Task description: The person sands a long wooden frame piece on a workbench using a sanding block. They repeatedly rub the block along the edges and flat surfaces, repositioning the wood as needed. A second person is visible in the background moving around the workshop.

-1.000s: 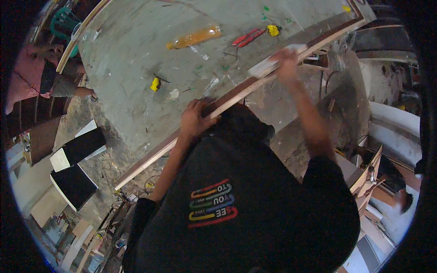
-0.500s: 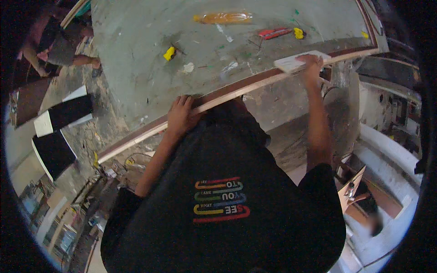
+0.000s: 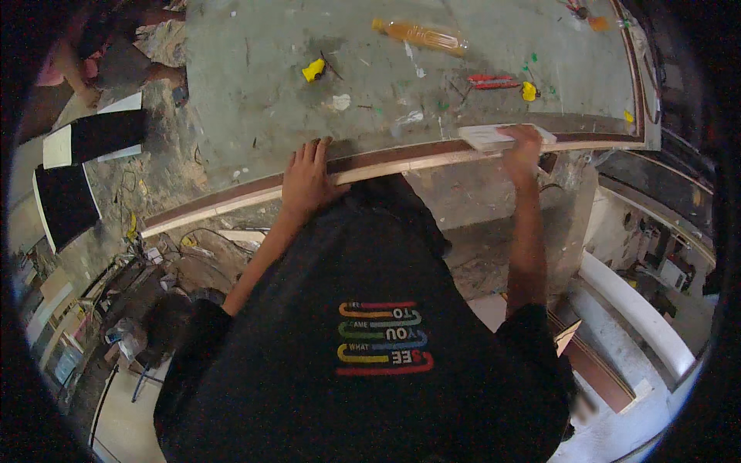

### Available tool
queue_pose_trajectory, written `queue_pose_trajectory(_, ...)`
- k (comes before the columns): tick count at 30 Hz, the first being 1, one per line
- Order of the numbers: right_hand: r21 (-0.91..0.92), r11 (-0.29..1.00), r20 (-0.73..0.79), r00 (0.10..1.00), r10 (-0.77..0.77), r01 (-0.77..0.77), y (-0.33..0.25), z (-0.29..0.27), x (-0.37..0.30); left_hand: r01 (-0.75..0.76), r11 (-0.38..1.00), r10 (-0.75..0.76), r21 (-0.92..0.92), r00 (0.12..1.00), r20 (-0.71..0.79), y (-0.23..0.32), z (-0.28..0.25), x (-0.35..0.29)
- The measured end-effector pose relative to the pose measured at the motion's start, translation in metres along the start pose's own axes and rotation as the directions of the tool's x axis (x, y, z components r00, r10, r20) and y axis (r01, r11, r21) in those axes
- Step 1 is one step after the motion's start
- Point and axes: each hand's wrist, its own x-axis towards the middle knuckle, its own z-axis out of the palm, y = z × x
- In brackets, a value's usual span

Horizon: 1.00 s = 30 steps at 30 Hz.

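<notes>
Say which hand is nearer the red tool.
Right. The right hand, holding the white block, is below the red tool in view; the left hand is farther off, lower left.

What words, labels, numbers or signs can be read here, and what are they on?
Black shirt: pale words between coloured, looping stripes, some large enough to read; I won't copy out the wording.
Bottle of orange-brown liquid: faint marks, too blurred to read.
Pale block held in the right hand: no lettering that I can make out.
</notes>
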Motion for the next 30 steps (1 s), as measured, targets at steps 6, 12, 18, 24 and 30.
queue_pose_trajectory(6, 0.115, 0.980, 0.012, 0.986, -0.167, 0.164, -0.120, 0.065, -0.019, -0.133, 0.975, 0.089, -0.178, 0.968, -0.233, -0.010, 0.012, -0.008)
queue_pose_trajectory(12, 0.351, 0.880, 0.158, 0.906, -0.392, 0.319, -0.204, 0.079, -0.003, -0.230, 0.951, 0.095, -0.207, 0.854, -0.512, -0.025, 0.029, -0.015)
queue_pose_trajectory(18, 0.108, 0.987, 0.344, 0.936, 0.075, -0.119, -0.027, -0.014, 0.028, -0.370, 0.899, 0.157, -0.234, 0.772, -0.616, -0.032, 0.039, -0.020)
queue_pose_trajectory(24, 0.187, 0.959, 0.193, 0.949, -0.250, 0.215, -0.160, 0.057, 0.008, -0.364, 0.915, 0.180, -0.177, 0.758, -0.627, -0.035, 0.047, -0.027)
queue_pose_trajectory(30, 0.328, 0.939, 0.431, 0.867, -0.250, 0.108, -0.211, 0.065, 0.026, -0.334, 0.912, 0.086, -0.237, 0.723, -0.686, -0.042, 0.053, -0.032)
